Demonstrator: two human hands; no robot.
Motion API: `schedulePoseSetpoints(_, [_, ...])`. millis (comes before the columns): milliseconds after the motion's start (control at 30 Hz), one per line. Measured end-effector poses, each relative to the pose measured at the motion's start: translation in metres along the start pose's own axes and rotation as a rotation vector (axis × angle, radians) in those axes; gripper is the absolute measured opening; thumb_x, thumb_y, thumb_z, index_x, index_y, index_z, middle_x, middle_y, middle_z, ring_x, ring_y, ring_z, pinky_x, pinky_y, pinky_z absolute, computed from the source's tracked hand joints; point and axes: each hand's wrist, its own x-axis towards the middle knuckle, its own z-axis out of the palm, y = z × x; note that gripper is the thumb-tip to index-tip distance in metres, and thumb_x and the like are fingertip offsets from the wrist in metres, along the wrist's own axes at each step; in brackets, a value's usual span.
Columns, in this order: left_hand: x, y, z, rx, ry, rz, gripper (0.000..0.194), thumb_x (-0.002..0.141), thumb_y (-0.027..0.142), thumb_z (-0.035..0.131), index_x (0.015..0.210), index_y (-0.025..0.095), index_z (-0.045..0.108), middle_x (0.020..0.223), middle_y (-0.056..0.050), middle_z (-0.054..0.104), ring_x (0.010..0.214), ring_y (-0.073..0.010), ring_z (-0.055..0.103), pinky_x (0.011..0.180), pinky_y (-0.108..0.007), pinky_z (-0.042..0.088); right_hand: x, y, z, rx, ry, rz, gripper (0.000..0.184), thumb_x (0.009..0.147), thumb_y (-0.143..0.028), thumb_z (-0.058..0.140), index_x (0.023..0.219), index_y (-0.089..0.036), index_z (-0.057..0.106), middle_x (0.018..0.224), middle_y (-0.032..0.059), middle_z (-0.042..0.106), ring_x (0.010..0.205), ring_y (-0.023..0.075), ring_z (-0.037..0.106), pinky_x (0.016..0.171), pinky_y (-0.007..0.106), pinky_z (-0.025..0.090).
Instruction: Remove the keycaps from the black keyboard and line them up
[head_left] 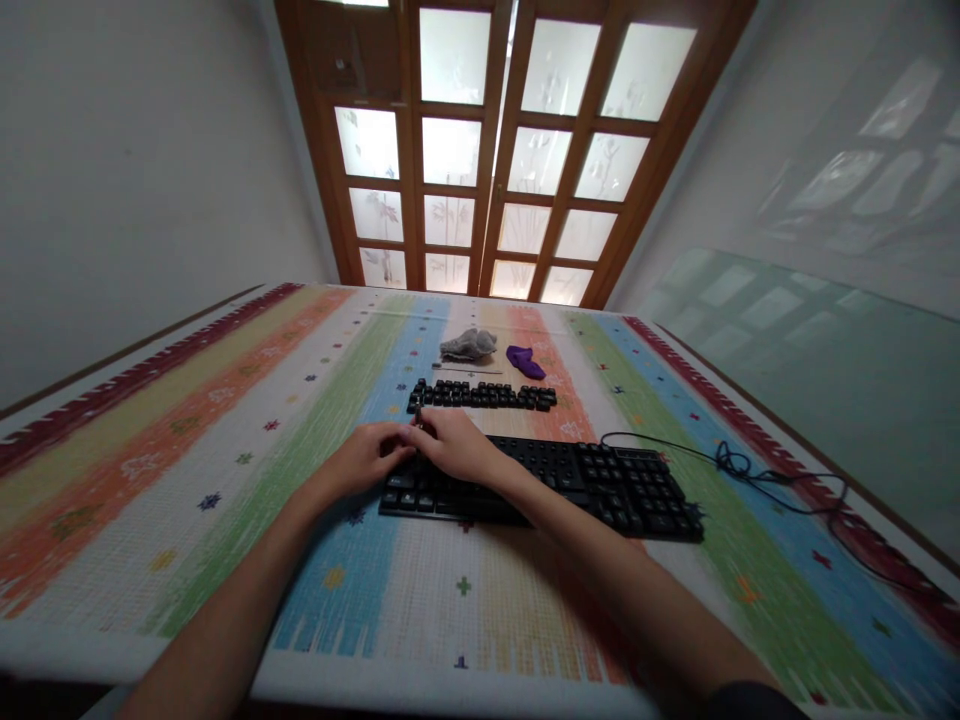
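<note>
A black keyboard (600,490) lies in front of me, with keys in place along its near-left edge and bare key posts across part of its middle. My right hand (454,445) is over its upper left part, fingers pinched around something small and dark that I cannot make out. My left hand (369,455) meets it at the keyboard's left end, thumb and fingers drawn together near the right fingertips. What the left fingers hold, if anything, is hidden. Just beyond the hands, loose black keycaps (487,396) stand in rows on the cloth.
A crumpled grey cloth (469,345), a thin stick (472,370) and a purple cloth (525,362) lie behind the keycaps. The keyboard's cable (739,465) coils to the right. A striped tablecloth (247,460) covers the table; walls flank it and glazed wooden doors (487,150) stand beyond.
</note>
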Motion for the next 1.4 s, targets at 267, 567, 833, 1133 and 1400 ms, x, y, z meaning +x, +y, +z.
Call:
schedulePoseSetpoints(267, [0.000,0.002,0.000,-0.013,-0.005,0.007,0.022,0.080,0.039,0.054,0.078,0.022,0.068,0.071,-0.003,0.068,0.064,-0.0194,0.059,0.061,-0.031,0.046,0.011,0.007,0.002,0.098,0.004,0.056,0.033,0.096,-0.029,0.055,0.067,-0.014,0.059,0.057,-0.0020,0.057,0.055,0.0092,0.052,0.057,0.022,0.032])
schedulePoseSetpoints(567, [-0.001,0.005,-0.003,-0.034,0.038,0.006,0.023,0.082,0.042,0.057,0.079,0.023,0.071,0.074,-0.004,0.070,0.066,-0.0202,0.061,0.065,-0.033,0.051,0.010,0.025,0.003,0.426,-0.028,0.230,0.032,0.097,-0.030,0.050,0.071,-0.014,0.058,0.050,-0.0054,0.053,0.038,0.0054,0.046,0.044,0.018,0.035])
schedulePoseSetpoints(833, [-0.001,0.014,-0.006,-0.277,-0.021,-0.035,0.035,0.086,0.049,0.055,0.098,0.022,0.073,0.089,-0.005,0.076,0.083,-0.0230,0.069,0.082,-0.037,0.055,-0.006,0.013,-0.017,0.450,0.044,0.078,0.027,0.096,-0.034,0.051,0.078,-0.015,0.057,0.058,-0.0045,0.056,0.045,0.0068,0.049,0.049,0.019,0.039])
schedulePoseSetpoints(1133, [-0.005,0.016,0.002,-0.417,-0.079,-0.073,0.037,0.074,0.041,0.073,0.103,0.017,0.070,0.100,-0.008,0.075,0.086,-0.0213,0.069,0.082,-0.037,0.055,-0.025,0.017,-0.019,0.576,0.119,0.041,0.034,0.095,-0.048,0.049,0.083,-0.017,0.056,0.060,-0.0046,0.052,0.044,0.0076,0.047,0.046,0.020,0.038])
schedulePoseSetpoints(1400, [-0.003,0.021,0.006,-0.452,0.017,-0.057,0.030,0.075,0.042,0.073,0.093,0.018,0.070,0.093,-0.008,0.075,0.086,-0.0219,0.070,0.082,-0.037,0.056,-0.039,0.020,-0.019,0.604,0.172,0.010,0.040,0.096,-0.053,0.047,0.077,-0.018,0.054,0.057,-0.0044,0.052,0.045,0.0080,0.046,0.048,0.021,0.038])
